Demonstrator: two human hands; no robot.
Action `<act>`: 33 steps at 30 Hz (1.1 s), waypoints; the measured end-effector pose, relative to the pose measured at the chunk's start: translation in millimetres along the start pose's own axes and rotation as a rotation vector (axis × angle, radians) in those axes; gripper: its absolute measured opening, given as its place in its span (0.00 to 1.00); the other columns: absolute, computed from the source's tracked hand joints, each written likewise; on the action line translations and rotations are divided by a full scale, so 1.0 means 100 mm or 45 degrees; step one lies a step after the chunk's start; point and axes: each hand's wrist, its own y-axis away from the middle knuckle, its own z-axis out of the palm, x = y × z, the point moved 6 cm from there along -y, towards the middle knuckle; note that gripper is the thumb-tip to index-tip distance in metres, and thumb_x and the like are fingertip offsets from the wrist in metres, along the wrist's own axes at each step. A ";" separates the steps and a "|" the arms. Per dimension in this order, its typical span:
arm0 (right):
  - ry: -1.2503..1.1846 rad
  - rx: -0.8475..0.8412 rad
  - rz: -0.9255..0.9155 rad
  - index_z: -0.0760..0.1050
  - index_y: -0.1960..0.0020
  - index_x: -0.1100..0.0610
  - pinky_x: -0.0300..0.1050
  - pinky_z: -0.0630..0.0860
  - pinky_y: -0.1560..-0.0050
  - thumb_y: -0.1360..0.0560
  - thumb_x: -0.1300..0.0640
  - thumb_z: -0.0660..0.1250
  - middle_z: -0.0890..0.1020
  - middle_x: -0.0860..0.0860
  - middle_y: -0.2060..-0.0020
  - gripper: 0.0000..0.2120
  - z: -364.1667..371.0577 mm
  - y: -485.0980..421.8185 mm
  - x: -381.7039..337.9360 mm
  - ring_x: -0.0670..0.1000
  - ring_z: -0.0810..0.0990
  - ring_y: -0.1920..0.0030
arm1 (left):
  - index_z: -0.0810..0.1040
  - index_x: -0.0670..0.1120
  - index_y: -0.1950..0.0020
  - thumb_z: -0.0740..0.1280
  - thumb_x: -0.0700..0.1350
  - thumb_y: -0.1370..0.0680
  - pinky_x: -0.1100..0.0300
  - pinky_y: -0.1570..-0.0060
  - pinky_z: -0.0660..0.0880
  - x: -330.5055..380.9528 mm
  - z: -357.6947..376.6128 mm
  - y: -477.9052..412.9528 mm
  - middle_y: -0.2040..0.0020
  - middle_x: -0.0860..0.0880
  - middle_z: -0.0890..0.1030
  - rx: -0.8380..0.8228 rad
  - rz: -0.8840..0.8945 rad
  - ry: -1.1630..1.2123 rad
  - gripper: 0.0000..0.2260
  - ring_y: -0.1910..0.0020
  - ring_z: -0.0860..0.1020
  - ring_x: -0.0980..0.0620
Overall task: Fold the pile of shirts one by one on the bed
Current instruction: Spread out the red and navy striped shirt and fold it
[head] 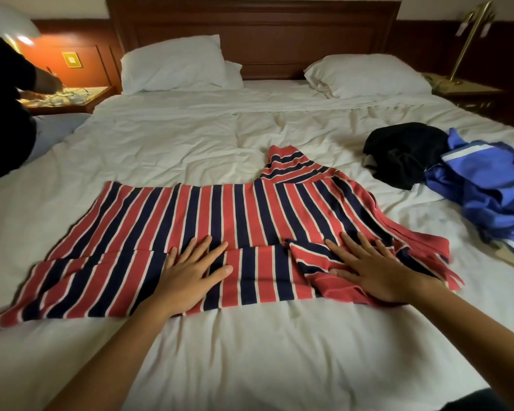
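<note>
Head view: striped shirt (220, 232), soft knit in red, navy and white bands, spread flat across the wrinkled white bed (250, 351). Left hand (190, 274) and right hand (377, 271) press it, fingers splayed flat. Crumpled black garment (404, 152) and glossy blue garment (487, 191) lie right.

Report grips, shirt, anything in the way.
Left grip, right grip pressing flat on red-and-navy striped shirt. Black crumpled garment, blue shiny garment apart, on right.
</note>
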 end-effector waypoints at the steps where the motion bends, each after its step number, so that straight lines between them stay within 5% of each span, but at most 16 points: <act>1: -0.055 -0.028 -0.008 0.29 0.25 0.35 0.63 0.37 0.23 0.41 0.19 0.25 0.33 0.48 0.22 0.47 0.00 -0.02 0.02 0.58 0.32 0.23 | 0.39 0.75 0.26 0.37 0.78 0.29 0.47 0.25 0.32 -0.03 -0.01 -0.02 0.20 0.63 0.39 -0.030 0.008 0.001 0.31 0.22 0.34 0.59; 3: -0.307 -0.107 -0.021 0.38 0.25 0.27 0.60 0.40 0.22 0.36 0.17 0.39 0.40 0.42 0.22 0.41 -0.10 -0.07 0.11 0.53 0.37 0.22 | 0.37 0.76 0.27 0.35 0.80 0.30 0.49 0.25 0.31 -0.15 -0.05 -0.12 0.21 0.63 0.36 -0.083 0.014 -0.041 0.32 0.23 0.32 0.59; 4: -0.456 -0.104 -0.020 0.50 0.28 0.23 0.57 0.46 0.22 0.36 0.16 0.45 0.49 0.38 0.23 0.37 -0.21 -0.11 0.15 0.50 0.46 0.21 | 0.37 0.76 0.27 0.34 0.80 0.31 0.49 0.25 0.31 -0.23 -0.09 -0.19 0.22 0.63 0.36 -0.100 0.004 -0.072 0.32 0.23 0.32 0.58; 6: -0.665 0.116 -0.023 0.74 0.40 0.29 0.50 0.64 0.27 0.33 0.17 0.49 0.73 0.36 0.32 0.30 -0.52 -0.30 0.24 0.44 0.71 0.31 | 0.38 0.74 0.27 0.33 0.80 0.32 0.48 0.25 0.31 -0.41 -0.18 -0.40 0.22 0.62 0.35 -0.125 -0.037 -0.117 0.34 0.23 0.32 0.56; 7: -0.647 0.291 -0.043 0.77 0.40 0.36 0.49 0.68 0.31 0.30 0.20 0.50 0.78 0.39 0.37 0.31 -0.68 -0.47 0.27 0.44 0.75 0.36 | 0.37 0.73 0.26 0.34 0.79 0.31 0.48 0.25 0.31 -0.50 -0.21 -0.53 0.22 0.62 0.35 -0.132 -0.058 -0.129 0.34 0.23 0.32 0.55; 10: -0.383 0.437 -0.109 0.58 0.22 0.40 0.55 0.57 0.23 0.21 0.33 0.49 0.61 0.48 0.22 0.28 -0.85 -1.25 0.16 0.52 0.59 0.23 | 0.36 0.72 0.26 0.38 0.77 0.28 0.46 0.26 0.30 -0.67 -0.27 -0.96 0.21 0.60 0.35 -0.103 -0.110 -0.114 0.32 0.23 0.32 0.54; 13: -0.177 0.346 -0.144 0.37 0.24 0.33 0.58 0.40 0.24 0.20 0.34 0.43 0.39 0.46 0.20 0.27 -0.78 -2.16 -0.05 0.54 0.37 0.21 | 0.36 0.70 0.24 0.40 0.77 0.27 0.44 0.25 0.30 -0.84 -0.28 -1.42 0.20 0.58 0.35 0.011 -0.166 -0.099 0.34 0.22 0.33 0.55; 16: -0.100 0.474 -0.126 0.31 0.27 0.31 0.59 0.34 0.25 0.28 0.25 0.36 0.33 0.47 0.22 0.32 -0.91 -2.88 -0.09 0.52 0.29 0.23 | 0.36 0.70 0.24 0.38 0.80 0.30 0.44 0.25 0.32 -1.02 -0.27 -1.77 0.20 0.59 0.37 0.133 -0.156 -0.100 0.36 0.21 0.34 0.54; 21: 0.067 0.538 -0.187 0.45 0.24 0.31 0.60 0.32 0.26 0.36 0.16 0.36 0.35 0.42 0.22 0.44 -1.25 -3.59 0.07 0.51 0.31 0.22 | 0.51 0.68 0.23 0.42 0.79 0.28 0.46 0.24 0.43 -1.22 -0.38 -2.10 0.19 0.58 0.52 0.344 -0.047 -0.118 0.36 0.20 0.49 0.51; 23: 0.247 0.563 -0.140 0.57 0.24 0.38 0.63 0.37 0.26 0.38 0.15 0.36 0.47 0.45 0.20 0.50 -1.41 -3.66 0.25 0.53 0.39 0.21 | 0.66 0.64 0.33 0.47 0.78 0.27 0.51 0.28 0.53 -1.27 -0.47 -2.15 0.28 0.58 0.67 0.503 0.027 -0.085 0.31 0.28 0.63 0.53; 25: 0.468 0.585 -0.117 0.68 0.30 0.40 0.62 0.42 0.26 0.40 0.14 0.34 0.60 0.46 0.25 0.51 -1.60 -3.63 0.40 0.55 0.49 0.24 | 0.70 0.58 0.46 0.52 0.78 0.28 0.55 0.35 0.58 -1.31 -0.54 -2.16 0.42 0.59 0.71 0.619 0.096 -0.009 0.27 0.40 0.68 0.55; 29: 0.872 0.687 -0.301 0.81 0.50 0.38 0.57 0.46 0.29 0.35 0.18 0.36 0.72 0.40 0.42 0.42 -1.91 -3.30 0.44 0.50 0.60 0.34 | 0.66 0.59 0.62 0.58 0.75 0.27 0.59 0.52 0.65 -1.27 -0.73 -2.13 0.62 0.60 0.70 0.620 0.299 -0.050 0.21 0.60 0.69 0.59; 33: 0.979 0.638 -0.334 0.82 0.51 0.40 0.52 0.44 0.27 0.28 0.26 0.48 0.79 0.36 0.51 0.30 -2.01 -2.77 0.31 0.44 0.67 0.36 | 0.70 0.62 0.65 0.63 0.74 0.30 0.67 0.67 0.64 -1.42 -0.98 -1.95 0.70 0.56 0.75 0.335 0.342 -0.066 0.18 0.68 0.74 0.60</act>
